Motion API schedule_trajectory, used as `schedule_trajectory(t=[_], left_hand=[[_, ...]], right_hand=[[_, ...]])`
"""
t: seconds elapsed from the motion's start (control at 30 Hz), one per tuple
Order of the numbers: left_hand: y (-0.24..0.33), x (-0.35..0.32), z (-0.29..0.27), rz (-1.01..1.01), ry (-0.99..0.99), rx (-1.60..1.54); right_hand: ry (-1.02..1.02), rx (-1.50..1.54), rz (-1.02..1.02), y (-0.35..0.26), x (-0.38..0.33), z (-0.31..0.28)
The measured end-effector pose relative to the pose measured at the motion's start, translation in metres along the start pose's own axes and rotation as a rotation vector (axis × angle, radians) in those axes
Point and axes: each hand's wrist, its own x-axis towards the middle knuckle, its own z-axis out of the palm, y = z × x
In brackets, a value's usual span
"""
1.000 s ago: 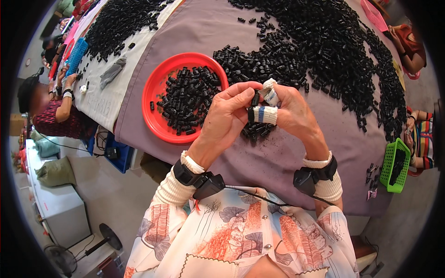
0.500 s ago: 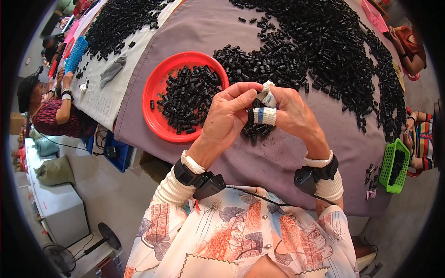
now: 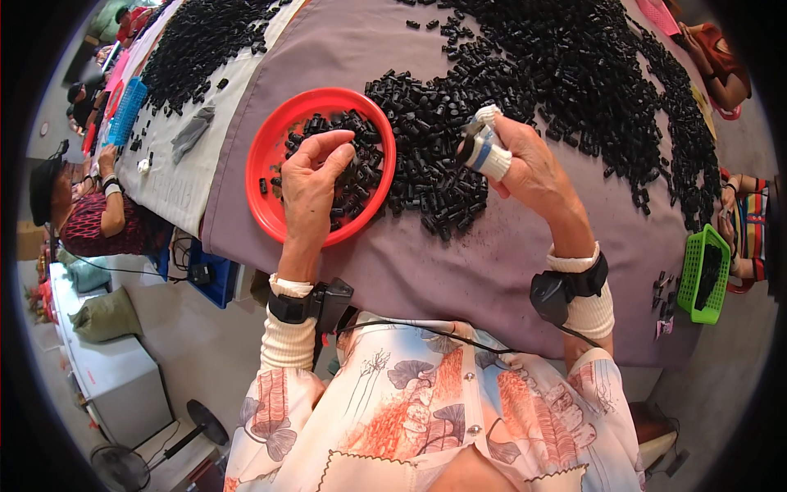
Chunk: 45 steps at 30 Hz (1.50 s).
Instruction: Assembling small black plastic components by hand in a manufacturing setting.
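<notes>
My left hand (image 3: 311, 184) is over the red round tray (image 3: 256, 209), which holds many small black cylindrical pieces (image 3: 361, 176). Its thumb and forefinger are bent with a narrow gap between their tips, and I see nothing in them. To the right, my right hand (image 3: 529, 164) is closed above the tabletop, wearing white ribbed finger covers (image 3: 490, 160) with a blue stripe. A small black piece (image 3: 465, 152) shows at its fingertips, partly hidden and blurred. Close below and left of that hand lies a heap of similar black pieces (image 3: 434, 184).
A large spread of black pieces (image 3: 574, 74) covers the far right of the mauve cloth (image 3: 393, 279). At right stands a green basket (image 3: 693, 303). Two people sit along the right edge and another person (image 3: 90, 205) works at left, near a blue basket (image 3: 127, 111).
My hands were together in front of the heap and have come apart. The left has moved left over the red tray; the right has shifted slightly right, still holding a black piece.
</notes>
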Motion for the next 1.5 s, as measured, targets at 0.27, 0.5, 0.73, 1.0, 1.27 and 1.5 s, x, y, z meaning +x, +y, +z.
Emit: schedule_trajectory(t=[0.27,0.5,0.73,1.0,1.27,1.5], left_hand=[[-0.017,-0.035,0.055,0.329,-0.506,0.361],[-0.043,-0.05,0.061,0.426,-0.631,0.63],[-0.059,-0.022,0.077,0.537,-0.42,0.516],[-0.014,-0.005,0.061,-0.225,-0.483,-0.465],[0.023,-0.004,0.056,-0.273,-0.485,-0.913],[0.034,-0.008,0.055,-0.22,-0.556,-0.912]], right_hand=[[0.024,0.058,0.155,0.0,-0.006,-0.004],[-0.012,0.08,0.172,-0.006,-0.012,-0.008],[-0.041,0.057,0.206,-0.001,-0.01,-0.007],[-0.001,0.098,0.304,0.003,-0.012,-0.007],[0.031,0.222,0.217,-0.026,-0.009,-0.002],[0.081,0.244,0.178,-0.04,-0.002,-0.002]])
